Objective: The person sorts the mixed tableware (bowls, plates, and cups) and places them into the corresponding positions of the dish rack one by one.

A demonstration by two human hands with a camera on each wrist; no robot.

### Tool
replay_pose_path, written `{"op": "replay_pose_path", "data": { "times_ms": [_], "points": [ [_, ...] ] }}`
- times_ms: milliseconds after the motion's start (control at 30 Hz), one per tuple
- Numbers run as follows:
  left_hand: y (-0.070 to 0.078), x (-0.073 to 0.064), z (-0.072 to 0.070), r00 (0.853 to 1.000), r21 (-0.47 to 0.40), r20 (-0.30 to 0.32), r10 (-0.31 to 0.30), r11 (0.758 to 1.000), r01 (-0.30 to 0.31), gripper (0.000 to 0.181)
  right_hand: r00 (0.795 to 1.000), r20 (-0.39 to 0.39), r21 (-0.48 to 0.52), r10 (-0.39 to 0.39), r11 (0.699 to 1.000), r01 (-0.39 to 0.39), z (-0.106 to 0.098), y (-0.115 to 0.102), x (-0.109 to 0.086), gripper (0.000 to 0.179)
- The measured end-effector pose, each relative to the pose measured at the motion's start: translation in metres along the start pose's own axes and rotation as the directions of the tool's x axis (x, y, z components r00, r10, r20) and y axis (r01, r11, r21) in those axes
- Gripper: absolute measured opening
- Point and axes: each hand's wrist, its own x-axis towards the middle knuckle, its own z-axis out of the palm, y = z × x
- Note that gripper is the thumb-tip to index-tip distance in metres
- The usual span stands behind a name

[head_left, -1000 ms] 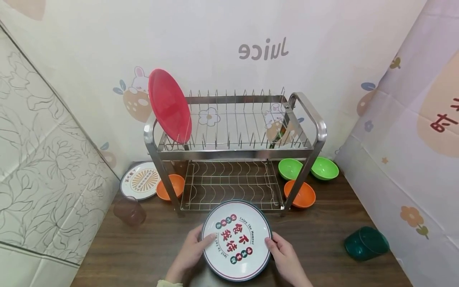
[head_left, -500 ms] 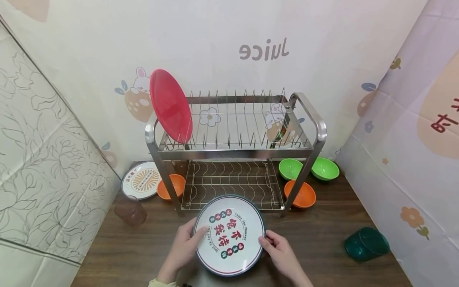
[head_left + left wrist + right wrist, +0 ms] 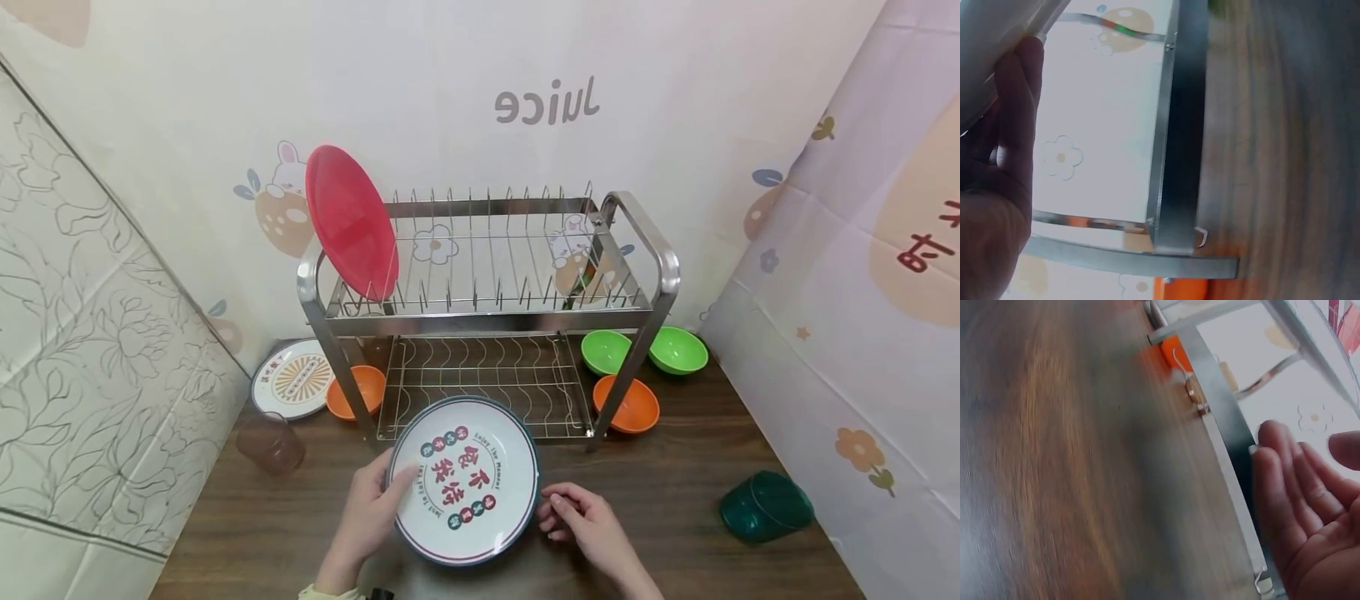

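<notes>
A round white plate [image 3: 468, 533] with a blue-green rim and red printed characters is tilted up in front of the dish rack. My left hand [image 3: 367, 508] grips its left edge, thumb on the printed face and the other fingers behind it. In the left wrist view, the fingers [image 3: 1017, 94] curl under the plate's pale underside [image 3: 988, 44]. Just off the plate's right edge, my right hand [image 3: 588, 525] has loosely bent fingers. The right wrist view shows that hand [image 3: 1310, 512] with thumb and fingers apart and nothing between them.
A two-tier metal dish rack [image 3: 487, 323] stands behind, a red plate [image 3: 352, 225] upright in its top left. Left are another white plate [image 3: 294, 379], an orange bowl [image 3: 367, 387] and a brownish cup [image 3: 270, 442]. Green bowls [image 3: 677, 350], an orange bowl [image 3: 633, 407] and a dark green cup [image 3: 765, 507] stand right.
The plate has moved left and slightly up with my left hand, turning a little. My right hand has let go of its right edge and its fingers have drawn in.
</notes>
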Motion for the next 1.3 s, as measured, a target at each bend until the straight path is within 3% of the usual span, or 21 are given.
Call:
{"op": "replay_pose_path", "data": {
  "times_ms": [133, 367, 500, 567, 667, 800, 933, 1067, 1167, 1300],
  "points": [
    [0.008, -0.001, -0.007, 1.0, -0.002, -0.026, 0.013, 1.0, -0.013, 0.021, 0.999, -0.016, -0.002, 0.039, 0.999, -0.039, -0.009, 0.007, 0.003, 0.036],
    [0.019, -0.003, -0.019, 0.99, 0.021, -0.084, 0.11, 0.994, -0.108, 0.021, 0.994, -0.021, 0.04, 0.104, 0.994, -0.103, -0.021, 0.027, 0.008, 0.034],
    [0.027, -0.005, -0.028, 0.975, 0.032, -0.123, 0.187, 0.982, -0.185, 0.02, 0.99, -0.026, 0.075, 0.14, 0.988, -0.138, -0.026, 0.039, 0.01, 0.033],
    [0.031, -0.006, -0.034, 0.96, 0.04, -0.16, 0.23, 0.973, -0.227, 0.019, 0.989, -0.033, 0.1, 0.144, 0.985, -0.14, -0.028, 0.043, 0.012, 0.034],
    [0.037, -0.006, -0.042, 0.926, 0.044, -0.219, 0.309, 0.951, -0.307, 0.021, 0.99, -0.045, 0.132, 0.135, 0.983, -0.128, -0.03, 0.047, 0.013, 0.035],
    [0.043, -0.005, -0.05, 0.869, -0.012, -0.284, 0.405, 0.905, -0.425, 0.027, 0.99, -0.061, 0.144, 0.128, 0.982, -0.118, -0.031, 0.049, 0.016, 0.035],
    [0.05, -0.005, -0.055, 0.819, -0.108, -0.379, 0.43, 0.859, -0.501, 0.03, 0.989, -0.078, 0.148, 0.124, 0.983, -0.111, -0.031, 0.052, 0.018, 0.034],
    [0.06, -0.006, -0.06, 0.733, -0.175, -0.477, 0.485, 0.765, -0.619, 0.031, 0.991, -0.079, 0.148, 0.112, 0.984, -0.1, -0.032, 0.053, 0.018, 0.035],
    [0.068, -0.006, -0.065, 0.68, -0.197, -0.529, 0.508, 0.705, -0.681, 0.031, 0.991, -0.076, 0.148, 0.11, 0.984, -0.098, -0.032, 0.053, 0.018, 0.035],
    [0.077, -0.006, -0.07, 0.638, -0.192, -0.585, 0.501, 0.679, -0.708, 0.031, 0.992, -0.073, 0.148, 0.107, 0.984, -0.095, -0.033, 0.052, 0.017, 0.035]
  ]
}}
